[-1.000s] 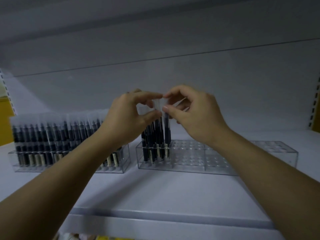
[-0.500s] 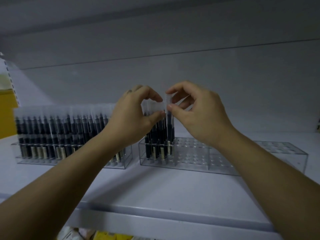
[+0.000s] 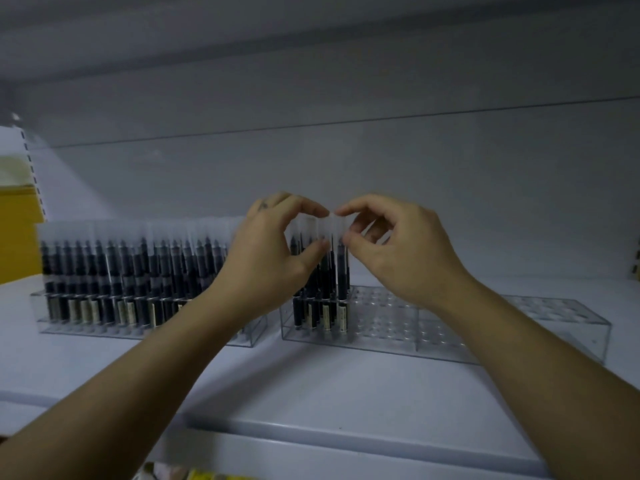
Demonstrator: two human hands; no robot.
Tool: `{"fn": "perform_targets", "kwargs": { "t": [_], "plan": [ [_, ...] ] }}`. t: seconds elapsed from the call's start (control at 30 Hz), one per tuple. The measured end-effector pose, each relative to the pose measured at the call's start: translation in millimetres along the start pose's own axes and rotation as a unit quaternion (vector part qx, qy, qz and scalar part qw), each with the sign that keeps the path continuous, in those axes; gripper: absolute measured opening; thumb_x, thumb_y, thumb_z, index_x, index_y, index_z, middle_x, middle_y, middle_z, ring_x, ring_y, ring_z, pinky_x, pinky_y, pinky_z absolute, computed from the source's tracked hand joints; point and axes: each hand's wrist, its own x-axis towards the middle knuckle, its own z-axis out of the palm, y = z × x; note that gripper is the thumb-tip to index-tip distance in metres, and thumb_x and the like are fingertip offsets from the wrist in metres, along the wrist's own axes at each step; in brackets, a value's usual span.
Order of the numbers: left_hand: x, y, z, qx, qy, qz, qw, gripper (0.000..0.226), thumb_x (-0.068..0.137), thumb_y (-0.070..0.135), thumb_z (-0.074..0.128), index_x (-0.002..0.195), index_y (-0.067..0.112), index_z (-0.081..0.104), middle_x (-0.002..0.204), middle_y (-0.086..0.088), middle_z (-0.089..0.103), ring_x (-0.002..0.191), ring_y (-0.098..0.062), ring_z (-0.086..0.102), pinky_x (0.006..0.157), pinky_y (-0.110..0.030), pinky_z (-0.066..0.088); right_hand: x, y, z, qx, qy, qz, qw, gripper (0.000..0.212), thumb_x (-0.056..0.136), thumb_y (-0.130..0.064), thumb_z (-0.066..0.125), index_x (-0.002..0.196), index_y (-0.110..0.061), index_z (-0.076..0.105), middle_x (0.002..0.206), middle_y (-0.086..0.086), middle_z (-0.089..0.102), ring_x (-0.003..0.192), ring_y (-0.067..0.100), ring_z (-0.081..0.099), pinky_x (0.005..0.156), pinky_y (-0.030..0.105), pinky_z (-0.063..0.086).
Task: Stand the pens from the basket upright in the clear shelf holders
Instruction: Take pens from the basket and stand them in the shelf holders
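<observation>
Two clear holders stand on the white shelf. The left holder (image 3: 256, 336) is packed with dark pens with frosted caps (image 3: 131, 265). The right holder (image 3: 450, 327) has a small cluster of pens (image 3: 323, 289) at its left end; most of its holes stand bare. My left hand (image 3: 273, 258) pinches the frosted cap of a pen in that cluster between thumb and forefinger. My right hand (image 3: 398, 247) pinches the cap of the rightmost pen (image 3: 341, 271), which stands upright in the holder. The basket is out of view.
The shelf's front edge (image 3: 346, 434) runs across the bottom, with colourful packaging (image 3: 180, 474) just below it. A yellow box (image 3: 17, 233) sits at far left beside a perforated upright. The shelf above hangs low overhead.
Both hands have sunk slightly with the pens, which now sit deeper in the right holder. The view has shifted a little to the left.
</observation>
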Motion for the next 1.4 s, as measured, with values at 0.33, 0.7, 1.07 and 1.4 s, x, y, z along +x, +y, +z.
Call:
{"fn": "perform_targets", "kwargs": {
  "t": [0.33,0.7,1.07,1.4],
  "plan": [
    [-17,12,-3,0.026,-0.005,0.017,1.0,0.053,0.086,0.034,0.066,0.135,0.029,0.048,0.134,0.011,0.051,0.124,-0.009,0.042,0.104,-0.029,0.033,-9,-7,0,-0.06,-0.011,-0.031,0.998,0.04,0.083,-0.028,0.069,0.122,-0.03,0.059,0.111,-0.012,0.054,0.1,0.002,0.053,0.089,0.027,0.051],
    [-91,25,-50,0.004,0.024,0.036,0.999,0.046,0.088,0.036,0.063,0.131,0.024,0.054,0.127,0.005,0.058,0.119,-0.014,0.049,0.101,-0.036,0.043,-91,-58,3,-0.037,-0.001,-0.023,0.999,0.051,0.083,-0.03,0.071,0.131,-0.032,0.053,0.121,-0.019,0.053,0.111,-0.007,0.049,0.095,0.007,0.038],
    [-249,7,-39,-0.033,0.029,-0.042,0.998,0.031,0.086,0.033,0.064,0.114,0.019,0.064,0.109,0.008,0.063,0.104,-0.014,0.055,0.088,-0.027,0.043,-232,-91,61,-0.051,0.003,-0.053,0.997,0.031,0.085,-0.026,0.065,0.114,-0.014,0.066,0.114,0.0,0.061,0.109,0.017,0.058,0.095,0.03,0.046],
    [-366,-28,40,-0.054,-0.193,-0.237,0.95,0.047,0.081,0.039,0.072,0.124,0.024,0.061,0.122,0.003,0.063,0.116,-0.02,0.051,0.094,-0.035,0.043,-337,-30,138,-0.063,-0.263,0.17,0.948,0.045,0.083,-0.031,0.071,0.126,-0.025,0.058,0.123,-0.012,0.052,0.117,0.007,0.043,0.093,0.016,0.03]
  ]
}}
